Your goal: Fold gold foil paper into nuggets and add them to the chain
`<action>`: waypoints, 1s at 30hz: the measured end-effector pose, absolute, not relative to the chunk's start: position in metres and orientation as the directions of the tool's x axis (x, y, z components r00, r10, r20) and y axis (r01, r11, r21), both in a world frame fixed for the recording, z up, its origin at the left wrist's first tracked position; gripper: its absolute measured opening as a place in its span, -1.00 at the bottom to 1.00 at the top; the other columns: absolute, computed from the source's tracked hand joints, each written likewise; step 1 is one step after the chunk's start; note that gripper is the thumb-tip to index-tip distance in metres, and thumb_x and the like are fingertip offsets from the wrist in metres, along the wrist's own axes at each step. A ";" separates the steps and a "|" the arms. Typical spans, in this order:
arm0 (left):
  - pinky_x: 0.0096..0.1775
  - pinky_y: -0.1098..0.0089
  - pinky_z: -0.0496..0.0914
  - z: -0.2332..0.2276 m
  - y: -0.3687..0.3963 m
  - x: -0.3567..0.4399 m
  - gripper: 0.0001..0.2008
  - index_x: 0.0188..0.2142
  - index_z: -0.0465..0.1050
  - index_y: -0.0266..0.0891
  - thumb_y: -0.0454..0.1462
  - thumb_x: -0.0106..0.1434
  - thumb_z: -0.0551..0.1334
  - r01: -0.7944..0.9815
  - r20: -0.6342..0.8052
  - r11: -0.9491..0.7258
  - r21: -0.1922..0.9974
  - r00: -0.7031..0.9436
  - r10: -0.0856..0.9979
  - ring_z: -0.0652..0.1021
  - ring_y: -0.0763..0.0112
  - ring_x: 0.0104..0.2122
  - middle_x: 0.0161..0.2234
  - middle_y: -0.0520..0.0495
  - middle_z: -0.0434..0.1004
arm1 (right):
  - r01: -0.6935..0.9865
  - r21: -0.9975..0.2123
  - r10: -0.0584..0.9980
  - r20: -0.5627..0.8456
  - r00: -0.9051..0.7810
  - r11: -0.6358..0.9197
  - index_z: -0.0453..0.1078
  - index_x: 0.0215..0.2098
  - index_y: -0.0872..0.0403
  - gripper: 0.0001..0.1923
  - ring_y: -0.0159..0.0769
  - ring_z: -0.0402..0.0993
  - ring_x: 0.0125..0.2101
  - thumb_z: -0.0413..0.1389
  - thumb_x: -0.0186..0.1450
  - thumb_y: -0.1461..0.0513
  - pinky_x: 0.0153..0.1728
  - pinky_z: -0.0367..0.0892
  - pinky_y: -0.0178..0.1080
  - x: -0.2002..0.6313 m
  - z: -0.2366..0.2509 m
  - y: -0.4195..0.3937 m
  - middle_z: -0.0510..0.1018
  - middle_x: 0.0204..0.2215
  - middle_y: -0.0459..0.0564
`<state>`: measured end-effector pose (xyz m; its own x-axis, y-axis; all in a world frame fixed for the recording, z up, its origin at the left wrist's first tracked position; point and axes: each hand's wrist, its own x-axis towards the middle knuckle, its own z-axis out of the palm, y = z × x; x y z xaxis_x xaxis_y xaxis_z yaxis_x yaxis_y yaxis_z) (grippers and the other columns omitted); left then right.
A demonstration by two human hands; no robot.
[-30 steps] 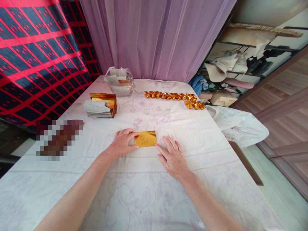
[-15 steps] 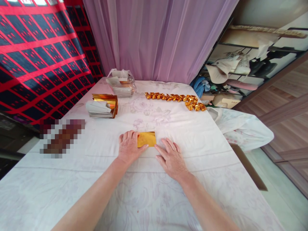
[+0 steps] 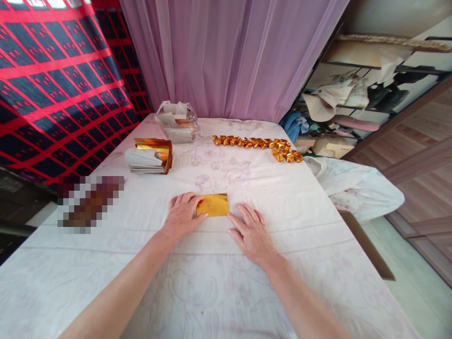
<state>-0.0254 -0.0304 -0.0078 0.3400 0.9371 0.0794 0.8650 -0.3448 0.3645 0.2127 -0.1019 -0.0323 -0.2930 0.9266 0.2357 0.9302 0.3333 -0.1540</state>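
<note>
A small rectangle of shiny gold foil paper lies flat on the cloth-covered table in front of me. At its left edge is my left hand, with thumb and index finger spread at the two left corners, touching it. My right hand rests palm down on the cloth, fingers stretched out, the index fingertip by the paper's lower right corner. Farther back, folded gold foil pieces stand in a row that doubles back at its right end.
A stack of gold and white foil sheets stands at the back left, with a clear plastic bag of more sheets behind it. A pixelated patch covers something at the left edge. A white plastic bag and a shelf with shoes are at right.
My left hand has slid left off the paper's surface to its left edge, uncovering more of the gold paper. My right hand has stayed in place.
</note>
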 end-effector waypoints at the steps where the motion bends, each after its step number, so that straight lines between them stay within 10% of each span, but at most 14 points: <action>1: 0.14 0.03 0.18 -0.008 -0.030 -0.028 -0.58 0.07 0.40 -0.08 -0.14 0.22 0.24 0.857 0.080 -0.354 0.376 0.350 0.933 0.39 0.09 0.09 0.08 -0.10 0.42 | 0.930 -0.154 0.926 0.237 -0.293 0.334 0.41 0.18 -0.09 -0.60 0.01 0.12 0.29 0.03 0.41 0.09 0.20 0.12 0.12 0.213 -0.032 -0.102 0.32 0.26 0.16; 16: 0.16 0.04 0.21 -0.018 -0.023 -0.046 -0.62 0.01 0.45 -0.01 -0.24 0.18 0.21 0.808 0.080 -0.362 0.464 0.368 0.926 0.40 0.13 0.13 0.12 -0.05 0.42 | 0.926 -0.167 0.926 0.233 -0.297 0.339 0.42 0.17 -0.08 -0.60 0.00 0.15 0.27 0.00 0.42 0.09 0.19 0.13 0.12 0.213 -0.032 -0.102 0.32 0.25 0.17; 30: 0.16 -0.10 0.16 -0.003 -0.043 -0.031 -0.85 -0.21 0.61 -0.04 -0.14 0.23 0.31 0.841 0.254 -0.480 0.248 0.422 0.870 0.33 -0.05 0.17 0.18 -0.10 0.39 | 0.888 -0.250 0.914 0.236 -0.329 0.385 0.58 -0.22 -0.04 -0.86 0.04 0.08 0.31 0.21 0.28 0.15 0.19 0.11 0.16 0.216 -0.018 -0.062 0.32 0.26 0.09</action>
